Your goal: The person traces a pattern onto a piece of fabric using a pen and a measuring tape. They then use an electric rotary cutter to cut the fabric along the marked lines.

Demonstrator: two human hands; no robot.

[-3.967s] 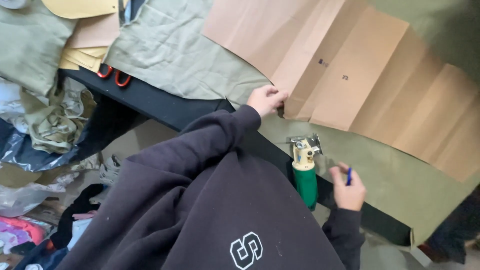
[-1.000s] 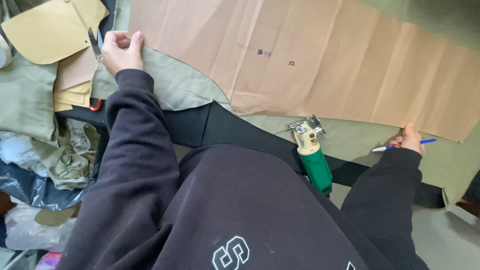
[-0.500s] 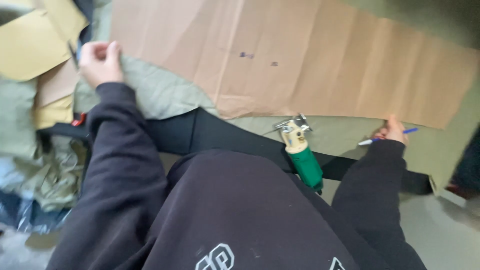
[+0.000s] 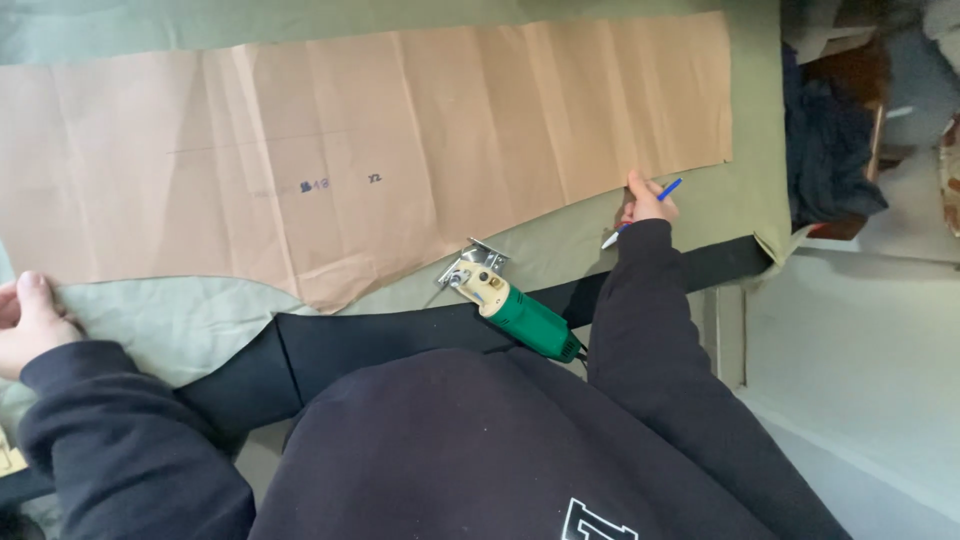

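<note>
Right hand [image 4: 645,205] closed around a blue pen [image 4: 640,214], tip down by the lower edge of the big brown paper [image 4: 400,150], likely to draw along that edge. Left hand [image 4: 30,320] far off at the other end, fingers curled, pressing on the paper's corner and the green cloth [image 4: 170,320] under it, most likely to keep both flat. Paper spread wide over the cloth, both lying on the table. Green cutting tool [image 4: 510,305] with a metal foot lying on the cloth between the two arms, near the black strip [image 4: 380,340] at the table's edge. Dark sleeves and chest hiding the near side. Dark clothes [image 4: 830,150] heaped off to the right.
</note>
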